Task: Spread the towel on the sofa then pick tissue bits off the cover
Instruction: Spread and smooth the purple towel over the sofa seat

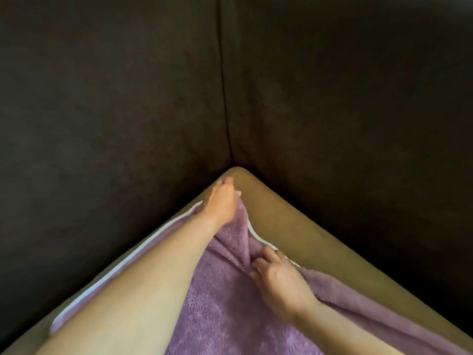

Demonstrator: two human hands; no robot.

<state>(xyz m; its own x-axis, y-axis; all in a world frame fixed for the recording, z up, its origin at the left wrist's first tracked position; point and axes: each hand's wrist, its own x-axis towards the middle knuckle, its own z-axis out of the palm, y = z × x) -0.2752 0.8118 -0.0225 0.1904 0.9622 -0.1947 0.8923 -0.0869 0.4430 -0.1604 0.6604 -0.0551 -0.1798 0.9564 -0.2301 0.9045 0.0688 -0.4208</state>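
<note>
- Two dark sofa panels (102, 98) filled the upper frame, meeting at a seam above centre; the tan seat cover (294, 221) formed a wedge pointing up from the lower frame.
- Purple towel (225, 303) lay over the lower centre of the cover, its white-trimmed edge along the left side, still bunched in a ridge between the two hands. Spreading judged part done.
- Left hand (221, 201) sat at centre frame near the cover's corner, fingers closed in a pinch on the towel's far corner.
- Right hand (279, 278) sat lower right of centre, fingers curled down into a fold of towel, apparently gripping it; thumb side hidden.
- Advice: keep the left pinch firm and carry that corner toward the apex, while the right draws the fold outward to the right edge, so the ridge flattens.
- Tissue bits: none visible on the cover; too small or hidden to tell.
</note>
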